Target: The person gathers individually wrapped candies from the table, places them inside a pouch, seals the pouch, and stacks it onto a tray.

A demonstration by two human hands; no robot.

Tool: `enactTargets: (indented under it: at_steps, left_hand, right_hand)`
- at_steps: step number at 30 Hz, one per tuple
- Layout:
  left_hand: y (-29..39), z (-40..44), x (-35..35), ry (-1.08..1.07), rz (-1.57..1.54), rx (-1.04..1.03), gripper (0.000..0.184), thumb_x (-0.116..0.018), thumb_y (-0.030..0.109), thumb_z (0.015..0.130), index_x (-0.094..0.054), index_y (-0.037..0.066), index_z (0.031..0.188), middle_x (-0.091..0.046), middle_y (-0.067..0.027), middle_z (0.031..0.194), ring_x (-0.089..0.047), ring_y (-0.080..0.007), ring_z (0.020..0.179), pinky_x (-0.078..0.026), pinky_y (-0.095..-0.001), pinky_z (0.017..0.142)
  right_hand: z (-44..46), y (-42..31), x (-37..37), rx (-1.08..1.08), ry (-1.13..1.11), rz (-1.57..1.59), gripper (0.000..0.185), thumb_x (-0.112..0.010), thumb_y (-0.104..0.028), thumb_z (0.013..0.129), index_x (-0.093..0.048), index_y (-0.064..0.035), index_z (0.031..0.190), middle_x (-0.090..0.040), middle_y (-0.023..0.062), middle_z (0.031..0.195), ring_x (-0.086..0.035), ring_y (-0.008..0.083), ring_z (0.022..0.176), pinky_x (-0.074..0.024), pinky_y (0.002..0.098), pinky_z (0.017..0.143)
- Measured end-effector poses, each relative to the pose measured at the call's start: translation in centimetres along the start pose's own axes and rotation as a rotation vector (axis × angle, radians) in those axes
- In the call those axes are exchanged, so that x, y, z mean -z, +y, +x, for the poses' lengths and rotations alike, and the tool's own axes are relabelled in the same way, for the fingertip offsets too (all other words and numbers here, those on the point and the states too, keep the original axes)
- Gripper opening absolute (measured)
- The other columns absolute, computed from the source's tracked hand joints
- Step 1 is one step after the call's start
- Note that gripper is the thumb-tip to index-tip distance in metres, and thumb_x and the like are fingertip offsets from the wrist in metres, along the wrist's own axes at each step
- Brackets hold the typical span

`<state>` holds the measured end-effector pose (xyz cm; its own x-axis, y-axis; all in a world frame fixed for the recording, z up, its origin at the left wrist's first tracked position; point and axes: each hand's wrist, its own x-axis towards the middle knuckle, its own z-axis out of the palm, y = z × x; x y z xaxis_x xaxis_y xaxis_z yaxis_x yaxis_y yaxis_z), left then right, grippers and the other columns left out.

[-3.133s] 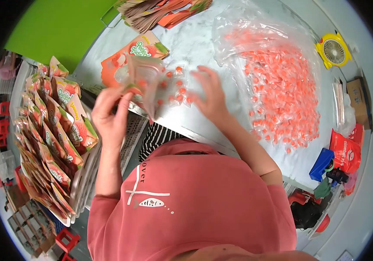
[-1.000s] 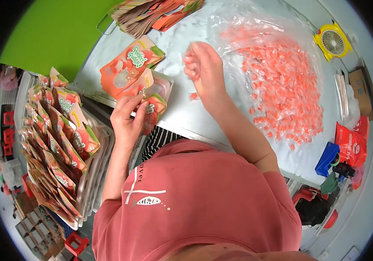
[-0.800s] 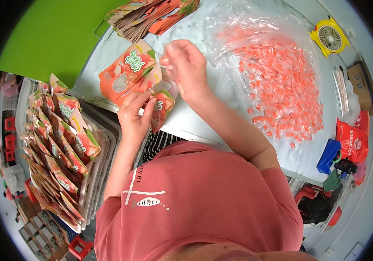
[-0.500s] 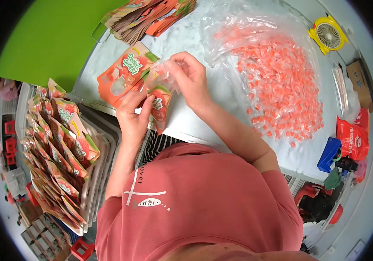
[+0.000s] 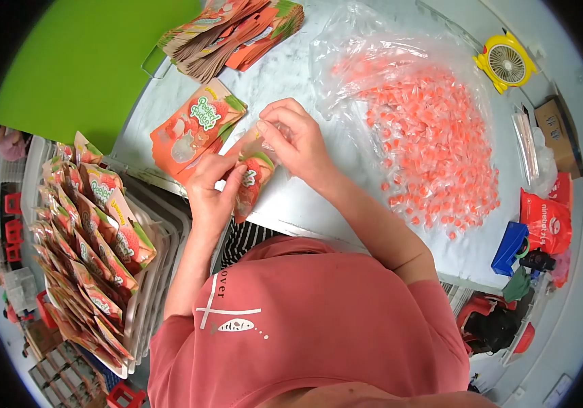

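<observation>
Near the table's front edge, my left hand (image 5: 211, 182) grips an orange-and-green printed pouch (image 5: 256, 178) between thumb and fingers. The pouch is tilted, its upper end towards my right hand. My right hand (image 5: 298, 144) is closed at the pouch's mouth, with clear-wrapped candies (image 5: 264, 141) partly showing under its fingers; how many is hidden. Just beyond my left hand, a flat "Peeled Fudge" pouch (image 5: 200, 122) lies on top of others. To the right, a large heap of wrapped pink-orange candies (image 5: 434, 129) spills from a clear plastic bag (image 5: 336, 64).
A fanned stack of flat pouches (image 5: 237, 34) lies at the table's far side. On my left, a plastic crate (image 5: 152, 272) holds many filled pouches (image 5: 91, 238). At the right edge are a yellow fan (image 5: 507, 62), a cardboard box (image 5: 558, 132), a red bag (image 5: 546, 221) and a blue object (image 5: 510, 245).
The wrapped candies in my right hand have come down lower against the pouch's mouth. My left hand has moved slightly down and still holds the pouch. The view has shifted a little.
</observation>
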<state>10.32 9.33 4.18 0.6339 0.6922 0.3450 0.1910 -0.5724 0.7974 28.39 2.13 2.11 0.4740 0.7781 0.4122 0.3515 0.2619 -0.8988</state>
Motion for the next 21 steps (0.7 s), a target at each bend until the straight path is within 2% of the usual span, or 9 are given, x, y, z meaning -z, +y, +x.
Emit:
enactTargets:
  at_steps: [2,7,9,10,12,16,18,19,21]
  left_hand:
    - [0.3,-0.3,-0.3,-0.017,0.078,-0.106,0.015,-0.076,0.002,0.083,-0.072,-0.003,0.096,-0.067,-0.0092,0.084,-0.065,-0.0164,0.074,-0.052,-0.0271,0.068]
    - [0.2,-0.7,-0.4,-0.041,0.060,-0.047,0.015,-0.074,0.001,0.084,-0.073,0.000,0.099,-0.065,-0.0099,0.083,-0.061,-0.0177,0.069,-0.049,-0.0284,0.063]
    - [-0.1,-0.6,-0.4,-0.033,0.058,-0.074,0.015,-0.074,0.001,0.084,-0.073,0.000,0.100,-0.065,-0.0096,0.083,-0.062,-0.0164,0.070,-0.049,-0.0272,0.064]
    - [-0.2,-0.6,-0.2,-0.031,0.059,-0.071,0.015,-0.074,0.001,0.084,-0.073,0.000,0.100,-0.065,-0.0096,0.083,-0.062,-0.0164,0.070,-0.049,-0.0272,0.064]
    - [-0.4,-0.6,0.1,0.003,-0.031,-0.047,0.016,-0.074,0.000,0.084,-0.073,-0.001,0.100,-0.065,-0.0093,0.083,-0.063,-0.0148,0.071,-0.050,-0.0261,0.065]
    - [-0.2,-0.8,0.4,-0.009,-0.090,-0.015,0.016,-0.075,0.000,0.084,-0.072,-0.002,0.100,-0.066,-0.0088,0.084,-0.064,-0.0136,0.073,-0.051,-0.0257,0.066]
    - [0.0,-0.9,0.3,-0.015,-0.075,0.000,0.016,-0.075,-0.001,0.084,-0.072,-0.003,0.099,-0.065,-0.0084,0.084,-0.064,-0.0134,0.073,-0.051,-0.0255,0.067]
    - [-0.1,-1.0,0.4,-0.014,-0.076,0.002,0.016,-0.075,-0.001,0.084,-0.072,-0.003,0.099,-0.065,-0.0084,0.084,-0.064,-0.0134,0.073,-0.051,-0.0255,0.067]
    - [-0.4,-1.2,0.7,0.015,-0.123,0.007,0.013,-0.075,-0.001,0.084,-0.072,-0.003,0.097,-0.066,-0.0075,0.086,-0.063,-0.0121,0.074,-0.051,-0.0250,0.067]
  right_hand:
    - [0.3,-0.9,-0.2,0.007,0.025,-0.071,0.020,-0.061,-0.004,0.093,-0.064,0.0008,0.111,-0.063,0.0126,0.108,-0.064,0.0194,0.096,-0.0525,0.0299,0.080]
    - [0.9,-1.3,-0.7,0.058,-0.019,-0.187,0.022,-0.058,-0.009,0.096,-0.064,-0.0004,0.116,-0.065,0.0166,0.111,-0.066,0.0267,0.101,-0.0532,0.0328,0.078]
    - [1.2,-2.2,-0.8,-0.039,-0.127,-0.086,0.031,-0.054,-0.013,0.099,-0.060,-0.0023,0.128,-0.064,0.0191,0.121,-0.063,0.0319,0.112,-0.0507,0.0353,0.088]
    - [0.8,-2.3,-0.9,-0.038,-0.131,-0.084,0.031,-0.054,-0.013,0.099,-0.060,-0.0023,0.128,-0.064,0.0191,0.121,-0.063,0.0319,0.112,-0.0507,0.0353,0.088]
    - [0.1,-2.5,-1.0,0.177,-0.151,-0.356,0.040,-0.050,-0.019,0.102,-0.054,-0.0057,0.139,-0.057,0.0212,0.136,-0.054,0.0355,0.126,-0.0428,0.0389,0.103]
    - [-1.0,-3.3,-1.1,0.259,-0.165,-0.546,0.046,-0.048,-0.024,0.103,-0.047,-0.0051,0.144,-0.050,0.0197,0.144,-0.045,0.0340,0.136,-0.0342,0.0426,0.111]
    - [-0.6,-3.1,-1.1,0.189,-0.150,0.127,0.050,-0.048,-0.027,0.103,-0.043,-0.0029,0.147,-0.045,0.0172,0.149,-0.042,0.0293,0.140,-0.0332,0.0426,0.113]
    - [-0.6,-3.0,-0.9,0.188,-0.152,0.127,0.050,-0.048,-0.027,0.103,-0.043,-0.0029,0.147,-0.045,0.0172,0.149,-0.042,0.0293,0.140,-0.0332,0.0426,0.113]
    - [-0.7,-3.0,0.1,0.079,-0.009,0.284,0.050,-0.047,-0.025,0.103,-0.043,0.0000,0.146,-0.047,0.0168,0.147,-0.043,0.0259,0.138,-0.0327,0.0411,0.115]
